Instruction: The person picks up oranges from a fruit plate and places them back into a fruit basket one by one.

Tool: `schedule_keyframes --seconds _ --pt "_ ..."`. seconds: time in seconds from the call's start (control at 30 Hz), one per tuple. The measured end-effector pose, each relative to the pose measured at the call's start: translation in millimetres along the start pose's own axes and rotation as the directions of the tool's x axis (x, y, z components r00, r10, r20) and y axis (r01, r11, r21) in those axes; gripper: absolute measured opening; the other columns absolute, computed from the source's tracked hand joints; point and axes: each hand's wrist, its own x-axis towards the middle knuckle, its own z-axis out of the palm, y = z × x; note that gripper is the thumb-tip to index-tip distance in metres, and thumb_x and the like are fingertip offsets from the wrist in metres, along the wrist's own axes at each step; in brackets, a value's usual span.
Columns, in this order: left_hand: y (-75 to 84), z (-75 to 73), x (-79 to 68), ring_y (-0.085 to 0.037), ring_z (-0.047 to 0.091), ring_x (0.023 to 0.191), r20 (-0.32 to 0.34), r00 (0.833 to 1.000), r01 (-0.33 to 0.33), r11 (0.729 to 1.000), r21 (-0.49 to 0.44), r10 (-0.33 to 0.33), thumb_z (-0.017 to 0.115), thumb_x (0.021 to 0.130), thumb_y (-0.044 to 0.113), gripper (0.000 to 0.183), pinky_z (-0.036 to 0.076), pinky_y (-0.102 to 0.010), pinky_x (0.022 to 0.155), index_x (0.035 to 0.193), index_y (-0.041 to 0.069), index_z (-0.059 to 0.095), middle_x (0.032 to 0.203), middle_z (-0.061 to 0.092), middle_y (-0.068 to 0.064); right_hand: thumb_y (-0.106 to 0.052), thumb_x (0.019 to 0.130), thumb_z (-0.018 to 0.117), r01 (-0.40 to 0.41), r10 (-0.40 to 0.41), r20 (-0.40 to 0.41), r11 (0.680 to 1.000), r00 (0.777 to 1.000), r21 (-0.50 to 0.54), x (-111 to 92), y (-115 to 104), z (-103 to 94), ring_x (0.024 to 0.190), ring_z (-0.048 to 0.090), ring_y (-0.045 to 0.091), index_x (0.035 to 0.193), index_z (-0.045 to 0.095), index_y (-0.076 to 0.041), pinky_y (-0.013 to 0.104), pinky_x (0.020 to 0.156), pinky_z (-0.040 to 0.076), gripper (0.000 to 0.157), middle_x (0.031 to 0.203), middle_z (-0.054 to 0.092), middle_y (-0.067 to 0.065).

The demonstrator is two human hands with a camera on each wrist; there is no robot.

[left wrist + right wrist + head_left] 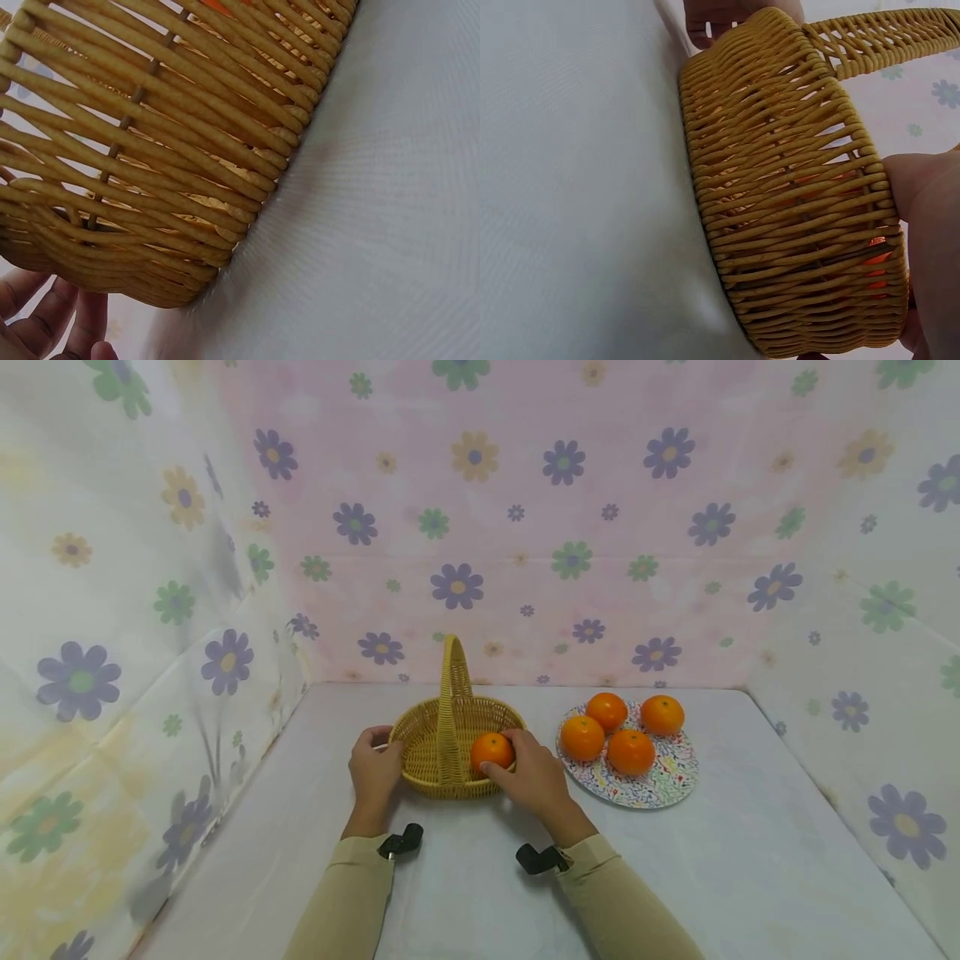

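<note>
A yellow woven basket (422, 777) with a tall arched handle stands on the table. My left hand (377, 772) grips its left end at the rim; in the left wrist view those fingers (49, 315) lie against the outside of the weave. On the basket's right side, my right hand (534, 775) holds an orange (491, 752) inside the rim, thumb on its front and fingers behind it. Through gaps in the weave, the right wrist view shows bits of the orange (877, 259), with the right hand (934, 225) over the rim.
To the right lies a round plate (663, 789) with a colourful speckled pattern, bearing several oranges (631, 752). A pale cloth covers the table (480, 893). Flower-patterned sheets (517, 539) enclose the back and both sides.
</note>
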Motion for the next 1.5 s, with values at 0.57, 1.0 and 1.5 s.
schedule_keyframes --seconds 0.57,1.0,1.5 --pt "0.8 -0.4 0.6 -0.029 0.063 0.107 0.004 1.0 0.014 1.0 0.004 -0.014 0.062 0.091 0.018 0.035 0.053 -0.045 0.092 0.125 0.01 0.065 0.122 0.067 -0.01 -0.055 0.092 0.065 0.082 -0.081 0.02 0.996 0.996 -0.046 -0.1 -0.9 -5.4 0.115 0.061 0.033 0.15 0.048 -0.013 0.055 0.102 0.047 0.074 0.141 0.061 0.008" --pt "0.6 0.3 -0.1 -0.03 0.063 0.107 0.007 1.0 0.01 1.0 0.003 -0.01 0.061 0.091 0.018 0.035 0.053 -0.044 0.092 0.125 0.01 0.065 0.123 0.066 -0.011 -0.048 0.094 0.069 0.116 -0.119 0.032 0.99 0.992 0.075 -1.0 5.1 -32.2 0.138 0.052 0.033 0.147 0.054 -0.013 0.055 0.116 0.04 0.066 0.147 0.059 0.008" --pt "2.5 -0.7 0.0 -0.03 0.062 0.109 0.01 1.0 0.026 1.0 0.012 -0.026 0.063 0.093 0.017 0.034 0.052 -0.045 0.095 0.125 0.009 0.065 0.124 0.066 -0.011 -0.038 0.093 0.072 0.063 -0.057 -0.147 0.997 0.987 0.034 10.1 29.1 -62.4 0.135 0.053 0.03 0.137 0.059 -0.015 0.052 0.113 0.046 0.051 0.143 0.058 0.009"
